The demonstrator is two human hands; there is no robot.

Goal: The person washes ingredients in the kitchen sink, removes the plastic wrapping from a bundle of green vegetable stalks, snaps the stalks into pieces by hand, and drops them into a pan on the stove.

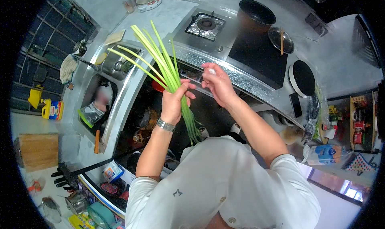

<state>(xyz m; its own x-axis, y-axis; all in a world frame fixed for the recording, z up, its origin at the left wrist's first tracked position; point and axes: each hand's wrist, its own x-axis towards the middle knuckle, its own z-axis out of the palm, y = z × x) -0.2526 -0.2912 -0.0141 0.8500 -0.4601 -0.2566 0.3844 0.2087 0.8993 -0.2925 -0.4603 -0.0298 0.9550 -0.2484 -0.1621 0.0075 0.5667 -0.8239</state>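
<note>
My left hand [177, 102] is closed around a bunch of long green stalks that look like scallions [165, 62]. Their pale, thicker ends fan out up and to the left, while the dark, thin leaves [188, 122] hang below my fist toward my shirt. To the right of the bunch and apart from it, my right hand [217, 84] is raised with curled fingers. Something small and whitish shows at its fingertips; its kind cannot be made out. A watch [165, 125] is on my left wrist.
A double sink [122, 88] with a knife [97, 141] at its edge lies to the left. Ahead are a gas burner [206, 24], a black pot [257, 12], a glass lid with chopsticks [281, 40] and a pan [302, 78]. A cutting board [39, 150] stands far left.
</note>
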